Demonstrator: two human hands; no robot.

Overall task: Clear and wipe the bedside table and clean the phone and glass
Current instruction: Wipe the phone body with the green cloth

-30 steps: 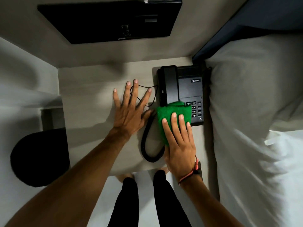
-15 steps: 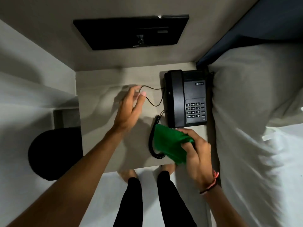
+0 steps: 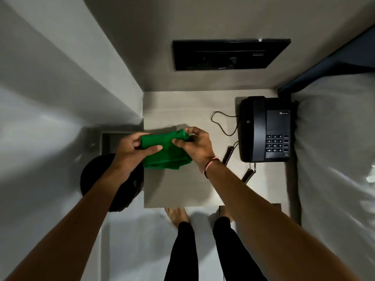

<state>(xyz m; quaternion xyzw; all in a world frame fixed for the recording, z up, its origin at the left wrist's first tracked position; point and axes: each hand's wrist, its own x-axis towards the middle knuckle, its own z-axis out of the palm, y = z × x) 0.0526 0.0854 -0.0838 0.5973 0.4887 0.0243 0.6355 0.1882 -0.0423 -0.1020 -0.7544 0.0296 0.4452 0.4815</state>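
Green cloth [image 3: 165,152] pinched between our left hand [image 3: 132,152] and right hand [image 3: 195,146], both closed on it, above the table [image 3: 182,189]; black phone [image 3: 265,128] at the table's right edge, handset on cradle

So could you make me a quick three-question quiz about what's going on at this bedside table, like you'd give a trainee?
1. True or false: the green cloth is held by both the left hand and the right hand.
2. Where does the black phone sit on the bedside table? A) the corner nearest the bed B) the middle C) the edge nearest the person's feet
3. Fill in: the phone's handset rests on its ____.

Key
1. True: the fingers of both hands pinch it above the table.
2. A
3. cradle
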